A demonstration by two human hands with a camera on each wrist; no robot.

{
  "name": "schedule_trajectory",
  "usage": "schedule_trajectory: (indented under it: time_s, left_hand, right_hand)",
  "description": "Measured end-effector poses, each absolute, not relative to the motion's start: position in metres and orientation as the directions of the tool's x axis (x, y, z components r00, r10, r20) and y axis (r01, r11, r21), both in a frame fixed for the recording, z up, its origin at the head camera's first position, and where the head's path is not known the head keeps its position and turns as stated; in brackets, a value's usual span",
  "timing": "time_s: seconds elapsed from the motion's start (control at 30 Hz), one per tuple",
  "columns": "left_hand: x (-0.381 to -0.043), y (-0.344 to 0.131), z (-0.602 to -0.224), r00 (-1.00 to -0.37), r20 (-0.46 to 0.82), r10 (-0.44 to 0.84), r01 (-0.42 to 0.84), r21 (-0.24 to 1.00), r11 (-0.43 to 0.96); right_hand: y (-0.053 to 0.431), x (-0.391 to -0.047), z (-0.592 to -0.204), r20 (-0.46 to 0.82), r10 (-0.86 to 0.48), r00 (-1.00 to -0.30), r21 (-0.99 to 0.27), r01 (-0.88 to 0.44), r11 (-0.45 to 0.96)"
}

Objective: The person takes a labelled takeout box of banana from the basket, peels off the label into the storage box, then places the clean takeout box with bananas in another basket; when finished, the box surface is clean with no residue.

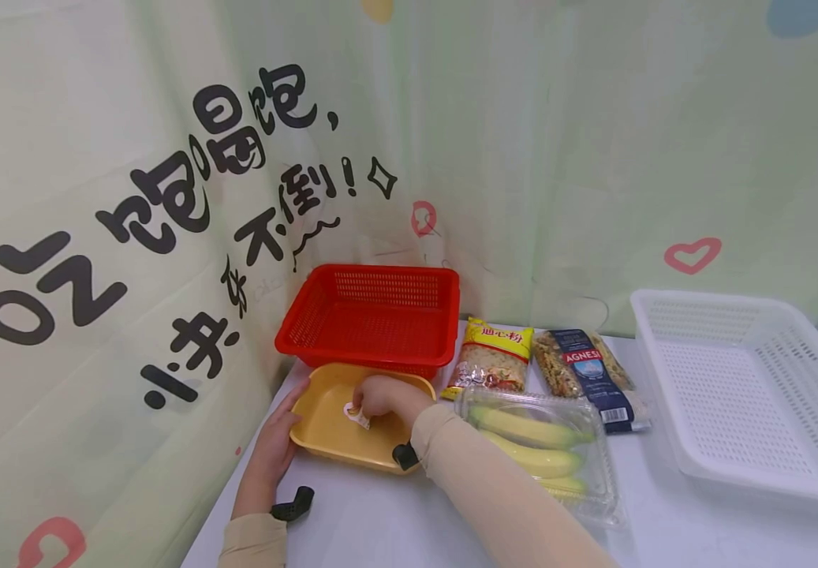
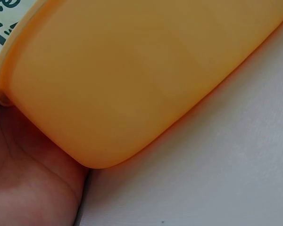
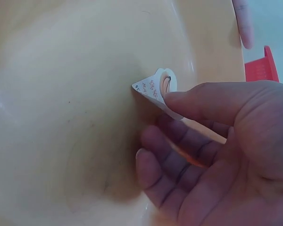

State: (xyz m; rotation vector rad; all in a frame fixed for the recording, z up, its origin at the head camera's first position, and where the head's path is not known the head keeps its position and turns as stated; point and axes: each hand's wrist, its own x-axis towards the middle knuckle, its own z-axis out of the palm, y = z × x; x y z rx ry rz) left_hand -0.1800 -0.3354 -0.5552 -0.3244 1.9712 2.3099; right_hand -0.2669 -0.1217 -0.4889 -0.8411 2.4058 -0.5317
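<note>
My right hand [image 1: 380, 394] reaches into a yellow-orange plastic basin [image 1: 323, 442]. Between its thumb and fingers it pinches a small white paper piece [image 3: 150, 89] with orange print and a rounded, picture-like end. The paper comes to a point, close over the basin's floor in the right wrist view. My left hand [image 1: 281, 442] rests against the left outside of the basin, its palm [image 2: 33, 188] by the end wall below the rim. In the right wrist view one straight finger [image 3: 244, 23] of it lies along the outside of the rim.
A red perforated basket [image 1: 366, 319] stands right behind the basin. To the right lie a yellow-topped food bag [image 1: 494, 355], a dark-labelled AGNESI bag [image 1: 582, 367] and a clear box of bananas [image 1: 536, 457], partly under my right sleeve. A white basket [image 1: 742, 394] stands far right; printed curtains surround the table.
</note>
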Motion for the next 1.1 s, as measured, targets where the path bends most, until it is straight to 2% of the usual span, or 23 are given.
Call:
schedule_trajectory:
  time_s: [0.33,0.53,0.67,0.93,1.1]
  left_hand:
    - [-0.178,-0.334,-0.554,-0.974,-0.22,-0.06,-0.207,0.962,-0.177]
    - [-0.178,-0.334,-0.554,-0.976,-0.213,-0.05,-0.201,0.964,-0.171]
    - [-0.179,-0.334,-0.554,-0.979,-0.2,-0.042,-0.191,0.967,-0.171]
    - [-0.178,-0.333,-0.553,-0.984,-0.178,-0.031,-0.172,0.974,-0.149]
    - [-0.177,-0.333,-0.554,-0.983,-0.178,-0.035,-0.171,0.973,-0.158]
  right_hand:
    - [-0.108,-0.261,-0.479,-0.389,-0.607,-0.693,-0.588,-0.32,0.743]
    - [-0.095,-0.264,-0.46,-0.43,-0.648,-0.628,-0.598,-0.34,0.726]
    - [-0.079,-0.264,-0.441,-0.395,-0.692,-0.604,-0.641,-0.358,0.679]
    - [-0.029,-0.264,-0.424,-0.35,-0.683,-0.641,-0.714,-0.29,0.637]
    - [0.012,-0.262,-0.42,-0.308,-0.674,-0.671,-0.723,-0.296,0.624]
